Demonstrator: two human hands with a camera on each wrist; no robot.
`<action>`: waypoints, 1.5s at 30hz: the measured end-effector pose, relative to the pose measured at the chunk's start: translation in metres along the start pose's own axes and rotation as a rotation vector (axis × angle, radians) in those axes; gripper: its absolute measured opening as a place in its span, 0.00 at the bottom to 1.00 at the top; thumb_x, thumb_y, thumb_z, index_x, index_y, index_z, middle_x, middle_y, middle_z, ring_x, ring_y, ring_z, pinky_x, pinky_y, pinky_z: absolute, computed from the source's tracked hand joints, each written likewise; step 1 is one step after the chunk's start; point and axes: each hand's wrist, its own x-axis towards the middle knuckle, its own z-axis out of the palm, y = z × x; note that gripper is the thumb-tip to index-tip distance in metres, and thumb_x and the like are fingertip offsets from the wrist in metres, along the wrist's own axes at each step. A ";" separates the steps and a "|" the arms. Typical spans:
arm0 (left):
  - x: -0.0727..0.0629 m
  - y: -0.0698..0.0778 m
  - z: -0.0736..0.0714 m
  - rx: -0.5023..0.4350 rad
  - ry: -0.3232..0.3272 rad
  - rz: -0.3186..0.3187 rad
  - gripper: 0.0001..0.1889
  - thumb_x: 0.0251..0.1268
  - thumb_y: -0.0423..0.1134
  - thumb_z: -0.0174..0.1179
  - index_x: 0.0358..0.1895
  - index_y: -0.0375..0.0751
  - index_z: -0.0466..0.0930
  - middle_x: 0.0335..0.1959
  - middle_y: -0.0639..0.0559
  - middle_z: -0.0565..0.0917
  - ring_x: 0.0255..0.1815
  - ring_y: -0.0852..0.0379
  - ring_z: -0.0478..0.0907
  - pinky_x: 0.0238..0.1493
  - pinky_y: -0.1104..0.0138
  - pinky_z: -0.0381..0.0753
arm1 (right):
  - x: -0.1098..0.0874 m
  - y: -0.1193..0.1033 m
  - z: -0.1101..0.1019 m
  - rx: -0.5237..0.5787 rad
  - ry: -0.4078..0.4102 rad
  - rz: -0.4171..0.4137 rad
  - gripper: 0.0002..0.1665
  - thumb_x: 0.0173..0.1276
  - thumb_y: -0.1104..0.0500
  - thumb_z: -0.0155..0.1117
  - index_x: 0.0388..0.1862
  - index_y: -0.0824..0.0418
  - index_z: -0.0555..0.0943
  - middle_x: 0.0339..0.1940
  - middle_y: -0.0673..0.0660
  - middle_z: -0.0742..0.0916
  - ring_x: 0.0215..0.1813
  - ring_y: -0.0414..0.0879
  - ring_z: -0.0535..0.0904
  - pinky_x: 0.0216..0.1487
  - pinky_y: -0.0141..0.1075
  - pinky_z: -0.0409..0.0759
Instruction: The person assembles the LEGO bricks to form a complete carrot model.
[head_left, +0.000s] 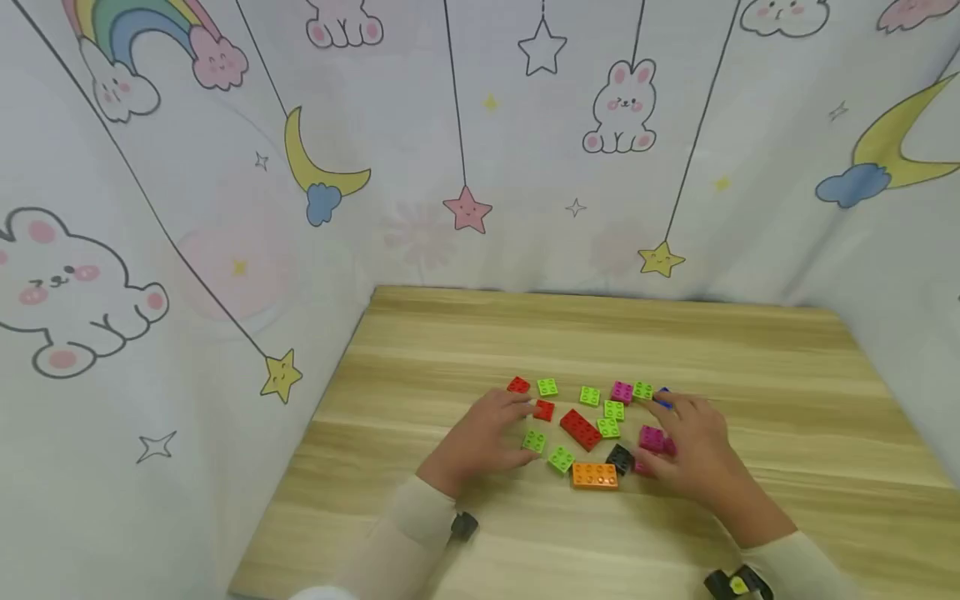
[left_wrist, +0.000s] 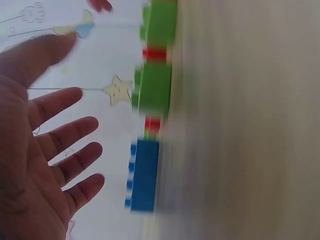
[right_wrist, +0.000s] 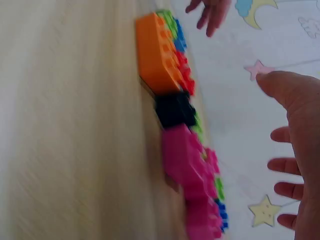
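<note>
Toy building bricks lie loose on the wooden tabletop. My left hand (head_left: 483,435) is at their left edge, beside a small red brick (head_left: 543,410) and a lime green brick (head_left: 534,441). In the left wrist view its fingers are spread and hold nothing, with a long blue brick (left_wrist: 145,175) nearby that the hand hides in the head view. My right hand (head_left: 697,446) is over the right edge, by magenta bricks (head_left: 652,438) and a partly covered blue brick (head_left: 664,397). The right wrist view shows its fingers apart from the pink-looking bricks (right_wrist: 182,155).
Between the hands lie a long red brick (head_left: 581,429), an orange brick (head_left: 595,477), a black brick (head_left: 620,459) and several lime green bricks (head_left: 561,459). Around the wooden tabletop (head_left: 465,333) hangs a white cloth (head_left: 405,150) printed with stars and rabbits.
</note>
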 end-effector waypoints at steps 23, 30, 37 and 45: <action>0.054 -0.024 0.018 0.142 -0.076 -0.084 0.17 0.62 0.50 0.75 0.55 0.61 0.89 0.51 0.69 0.87 0.49 0.62 0.70 0.55 0.60 0.62 | 0.002 -0.038 0.063 0.149 0.182 -0.082 0.18 0.64 0.49 0.76 0.49 0.57 0.89 0.48 0.54 0.88 0.56 0.57 0.77 0.58 0.58 0.65; 0.065 -0.016 0.015 0.204 -0.110 -0.071 0.15 0.61 0.53 0.75 0.50 0.59 0.91 0.43 0.69 0.87 0.42 0.61 0.67 0.49 0.61 0.61 | 0.032 -0.049 0.059 0.012 -0.060 0.059 0.29 0.66 0.41 0.74 0.59 0.56 0.86 0.54 0.58 0.88 0.61 0.60 0.76 0.62 0.64 0.63; 0.029 0.022 0.001 0.050 -0.039 -0.031 0.14 0.59 0.52 0.76 0.49 0.59 0.91 0.42 0.70 0.87 0.43 0.63 0.71 0.52 0.60 0.66 | 0.043 -0.054 0.064 0.000 -0.204 0.125 0.32 0.63 0.39 0.76 0.59 0.57 0.86 0.55 0.58 0.89 0.61 0.61 0.76 0.63 0.67 0.61; -0.017 0.064 0.026 -0.098 -0.234 0.087 0.10 0.58 0.53 0.77 0.42 0.63 0.90 0.36 0.78 0.82 0.41 0.71 0.71 0.51 0.67 0.68 | 0.047 -0.048 0.063 0.094 -0.143 0.131 0.26 0.65 0.48 0.77 0.59 0.56 0.86 0.55 0.59 0.89 0.62 0.61 0.77 0.64 0.67 0.58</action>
